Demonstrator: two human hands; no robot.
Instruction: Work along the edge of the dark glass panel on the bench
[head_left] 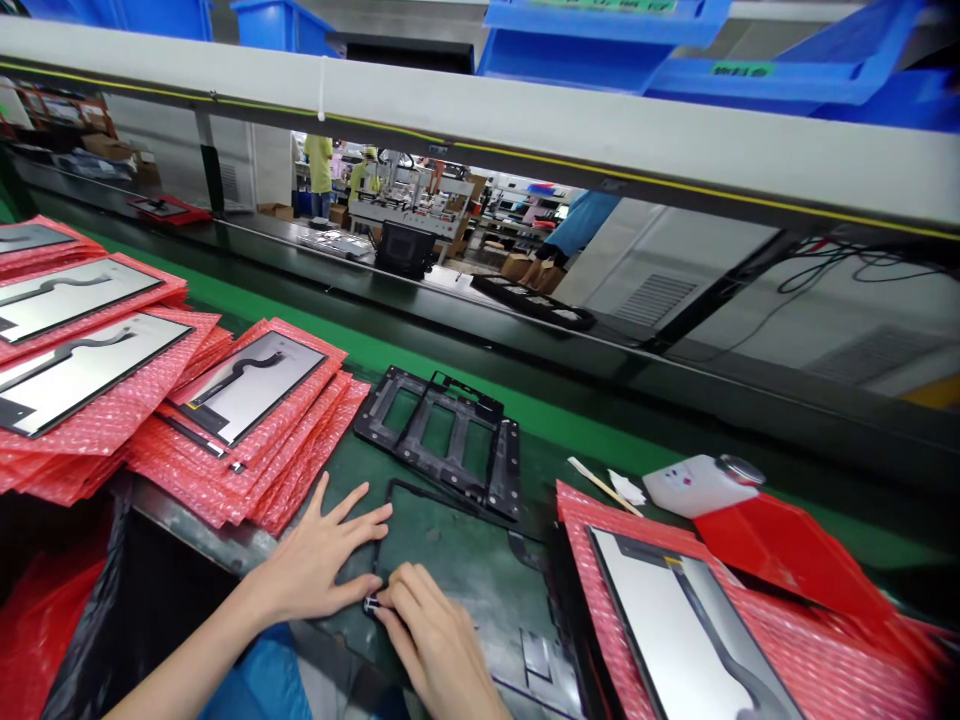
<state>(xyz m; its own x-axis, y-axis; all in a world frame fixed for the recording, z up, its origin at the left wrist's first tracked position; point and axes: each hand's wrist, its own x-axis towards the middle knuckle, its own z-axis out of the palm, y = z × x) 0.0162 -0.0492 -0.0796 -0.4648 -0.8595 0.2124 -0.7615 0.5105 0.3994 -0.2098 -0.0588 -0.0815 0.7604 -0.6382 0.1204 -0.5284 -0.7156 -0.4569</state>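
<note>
My left hand [326,555] lies with its fingers spread across the left edge of a thin black frame [442,500] on the green bench. Its thumb reaches toward a small dark part with white marks [371,604] at the frame's near left corner. That part is pinched between the thumb and fingers of my right hand [435,630]; the fingers cover some of it. Just beyond the frame lies a black fixture plate [450,450] with three rectangular openings. A silvery plate [541,658] shows to the right of my right hand.
Display panels on red bubble-wrap bags [259,385] are stacked at left. Another display panel [675,620] lies at right, near a white bottle [694,486], red sheets [795,550] and a thin stick [604,487]. A shelf beam [480,115] with blue bins [577,60] crosses overhead.
</note>
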